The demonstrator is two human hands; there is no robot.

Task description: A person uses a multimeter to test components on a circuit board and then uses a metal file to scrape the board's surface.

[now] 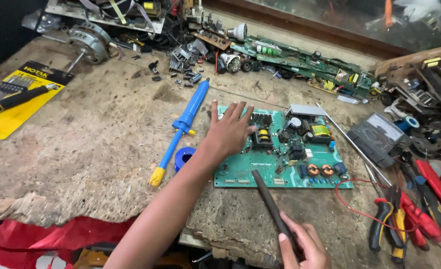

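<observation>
Here we press our left hand (229, 132) flat, fingers spread wide, on the green circuit board (280, 164) lying mid-bench, while our right hand (305, 244) closes around a dark rod-like tool (270, 201) whose tip touches the board's near edge. At far left lies a flat yellow-and-black screwdriver pack (18, 97). Just left of the board we see a blue suction pump (183, 124) and a blue solder spool (184, 157).

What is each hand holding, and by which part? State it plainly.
The right hand grips a dark rod-like tool at its near end. The left hand holds nothing; it rests flat on the green circuit board.
</observation>
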